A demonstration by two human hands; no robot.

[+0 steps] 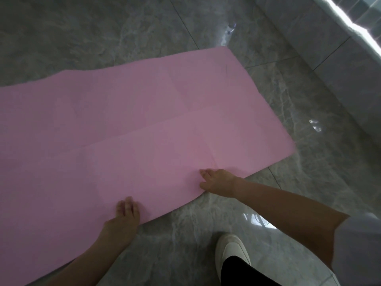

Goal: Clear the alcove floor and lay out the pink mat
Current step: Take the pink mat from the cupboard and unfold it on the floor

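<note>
The pink mat [127, 124] lies unfolded and nearly flat across the grey marble floor, with fold creases running through it. It runs off the left edge of the view. My left hand [126, 211] rests flat on the mat's near edge, fingers straight. A little to the right, my right hand [216, 181] lies on the same near edge; its fingers touch the mat's top and its thumb sits at the rim. Whether the thumb hooks under the edge is unclear.
Glossy grey marble floor tiles [206, 244] surround the mat. A tiled wall or step [338, 65] rises at the right, with a bright strip along its top. My white shoe [231, 252] stands on the floor just below the mat's near edge.
</note>
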